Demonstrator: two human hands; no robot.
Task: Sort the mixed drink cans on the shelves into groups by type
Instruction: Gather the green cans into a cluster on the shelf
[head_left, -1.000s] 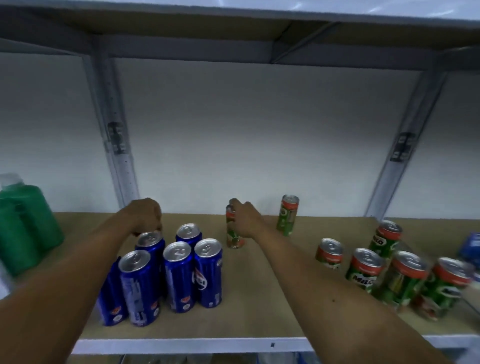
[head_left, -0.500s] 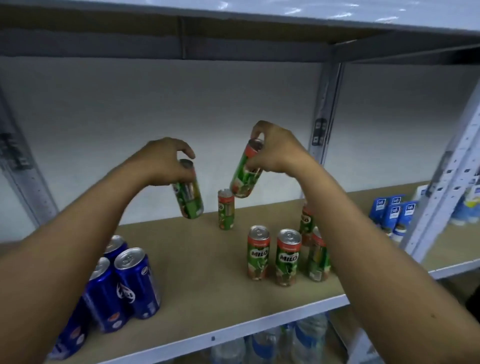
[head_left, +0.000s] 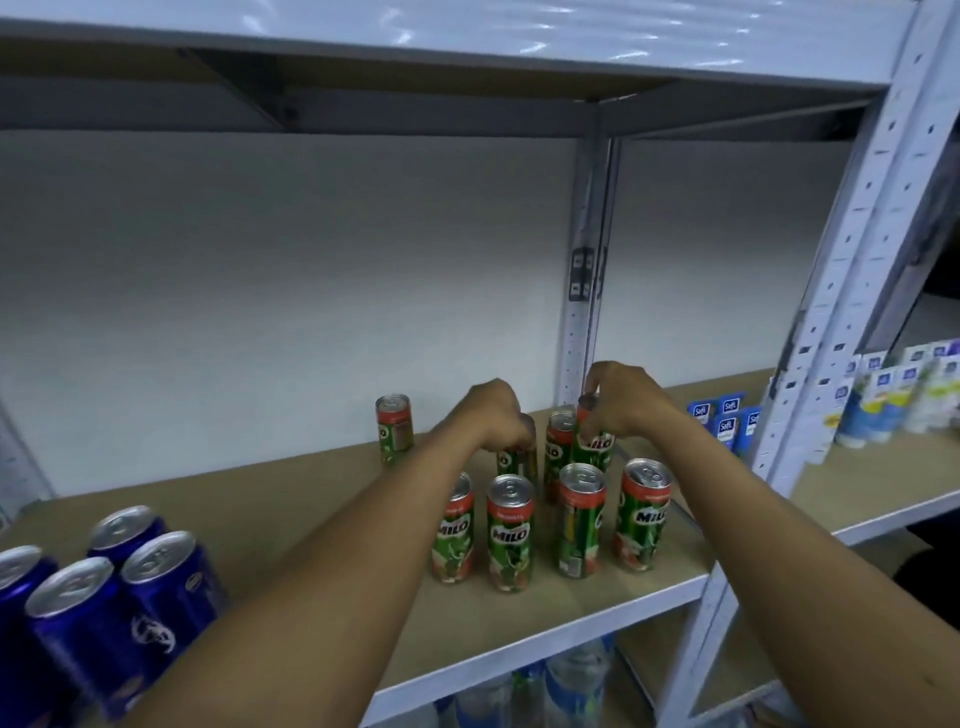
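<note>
Both hands are gripping tall green-and-red metal drink cans from the top, the left hand (head_left: 497, 415) holding one upright can (head_left: 514, 461) and the right hand (head_left: 626, 397) another (head_left: 593, 448), just behind the front row (head_left: 581, 519) on the brown wooden shelf (head_left: 322, 499).

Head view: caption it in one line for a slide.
Both hands, left hand and right hand, set Milo cans together on the shelf.
</note>
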